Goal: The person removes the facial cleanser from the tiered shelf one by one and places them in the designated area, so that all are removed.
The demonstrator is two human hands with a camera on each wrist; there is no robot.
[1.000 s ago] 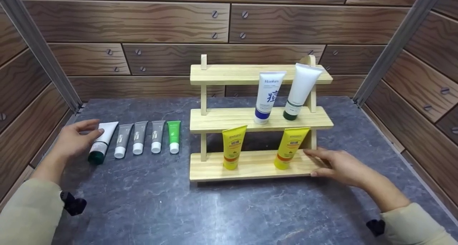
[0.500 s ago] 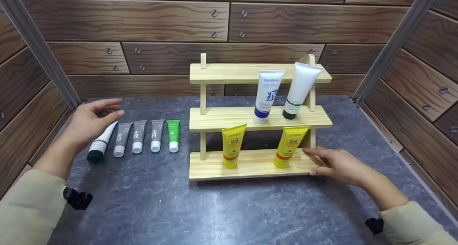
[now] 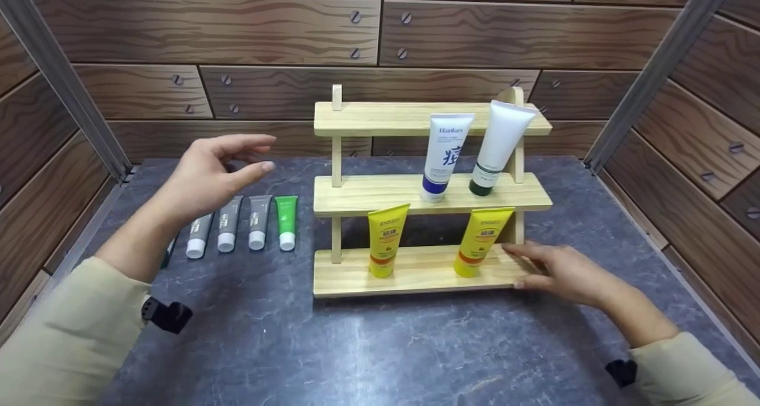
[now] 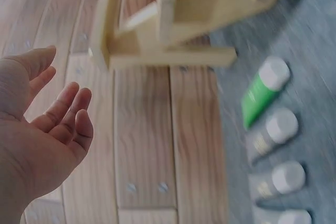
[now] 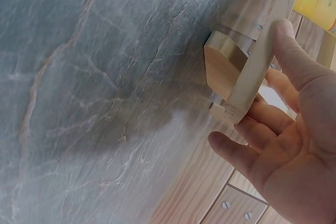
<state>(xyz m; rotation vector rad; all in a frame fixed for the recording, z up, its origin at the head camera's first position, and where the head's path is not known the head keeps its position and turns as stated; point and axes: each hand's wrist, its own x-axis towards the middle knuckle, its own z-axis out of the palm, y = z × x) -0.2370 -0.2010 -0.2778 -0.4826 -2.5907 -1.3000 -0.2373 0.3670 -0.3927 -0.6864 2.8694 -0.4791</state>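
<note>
My left hand (image 3: 205, 177) is in the air over the row of tubes, fingers loosely bent with nothing between them. Below it lie several grey tubes (image 3: 256, 221) with white caps and one green tube (image 3: 287, 219). A white tube with a dark green cap is almost entirely hidden behind my left forearm. My right hand (image 3: 570, 273) grips the right end of the bottom board of a three-tier wooden display rack (image 3: 424, 281), thumb (image 5: 286, 38) on its front edge. Two yellow tubes (image 3: 387, 240) stand on that board. The middle board bears a white-and-blue tube (image 3: 445, 156) and a white-and-green tube (image 3: 502, 148).
The rack stands on a dark marbled tabletop (image 3: 356, 352). Wood-patterned walls (image 3: 237, 32) close off the back and both sides, with metal posts (image 3: 659, 67) at the corners. A small black device is on each wrist.
My left hand has lifted off the white tube and moved right and away from me, carrying nothing. My right hand stays on the rack; the tubes have not moved.
</note>
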